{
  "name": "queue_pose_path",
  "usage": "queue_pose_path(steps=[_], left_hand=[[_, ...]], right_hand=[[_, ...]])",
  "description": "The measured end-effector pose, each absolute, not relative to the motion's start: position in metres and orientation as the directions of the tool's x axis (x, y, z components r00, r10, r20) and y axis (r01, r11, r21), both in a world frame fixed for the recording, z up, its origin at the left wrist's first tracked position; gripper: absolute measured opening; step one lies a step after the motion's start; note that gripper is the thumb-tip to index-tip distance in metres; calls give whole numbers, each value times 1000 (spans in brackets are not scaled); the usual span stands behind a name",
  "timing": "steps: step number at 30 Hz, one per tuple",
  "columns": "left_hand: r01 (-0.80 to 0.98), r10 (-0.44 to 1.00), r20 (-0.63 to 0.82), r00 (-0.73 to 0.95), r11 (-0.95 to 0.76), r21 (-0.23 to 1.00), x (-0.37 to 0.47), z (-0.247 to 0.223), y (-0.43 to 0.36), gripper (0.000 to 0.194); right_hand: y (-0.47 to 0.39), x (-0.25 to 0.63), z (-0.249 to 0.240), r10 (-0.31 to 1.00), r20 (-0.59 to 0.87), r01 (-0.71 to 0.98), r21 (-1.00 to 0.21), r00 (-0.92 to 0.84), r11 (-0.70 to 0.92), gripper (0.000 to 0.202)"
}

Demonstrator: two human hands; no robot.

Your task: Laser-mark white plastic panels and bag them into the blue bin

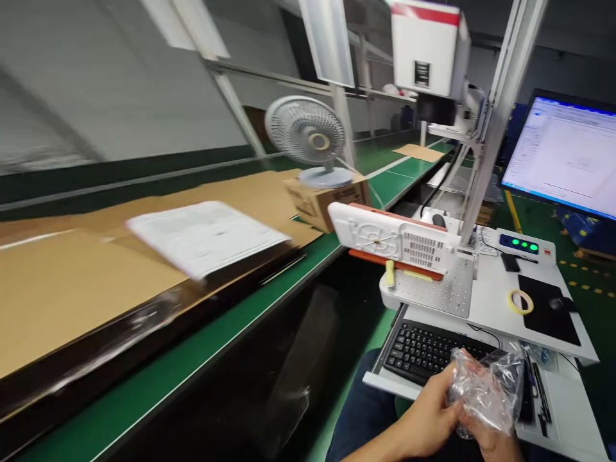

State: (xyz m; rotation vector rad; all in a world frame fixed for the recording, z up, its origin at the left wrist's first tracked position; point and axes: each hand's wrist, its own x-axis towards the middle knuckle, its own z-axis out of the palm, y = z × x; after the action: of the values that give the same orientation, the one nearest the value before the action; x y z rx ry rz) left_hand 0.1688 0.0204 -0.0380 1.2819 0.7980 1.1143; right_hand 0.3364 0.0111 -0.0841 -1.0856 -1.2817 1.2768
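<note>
Both of my hands are low at the bottom right, over the front of a black keyboard (418, 350). My left hand (430, 410) and my right hand (486, 439) are closed together around a crumpled clear plastic bag (486, 385). What the bag holds is hidden by the wrinkled film. Behind the keyboard, a white plastic panel (392, 240) with grilles and an orange edge lies on a perforated metal plate (443, 292).
A white machine head (426, 48) hangs above the plate on a column. A monitor (563, 154) stands at right, with a control box (524, 245), tape roll (521, 301) and mouse pad (548, 308). At left runs a green conveyor (192, 372) with cardboard, paper sheets (206, 234) and a fan (312, 138).
</note>
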Motion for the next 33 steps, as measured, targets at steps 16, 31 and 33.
queue_pose_path(steps=[16,31,33], left_hand=[[73,882,468,51,-471,879,102,-41,18,37],[178,712,614,342,-690,701,89,-63,27,58],[227,713,647,271,-700,677,87,-71,33,47]], right_hand=[[68,383,-69,986,-165,389,-906,30,-164,52],[75,309,-40,979,-131,291,-953,-157,-81,67],[74,298,-49,981,-159,205,-970,-109,-135,68]])
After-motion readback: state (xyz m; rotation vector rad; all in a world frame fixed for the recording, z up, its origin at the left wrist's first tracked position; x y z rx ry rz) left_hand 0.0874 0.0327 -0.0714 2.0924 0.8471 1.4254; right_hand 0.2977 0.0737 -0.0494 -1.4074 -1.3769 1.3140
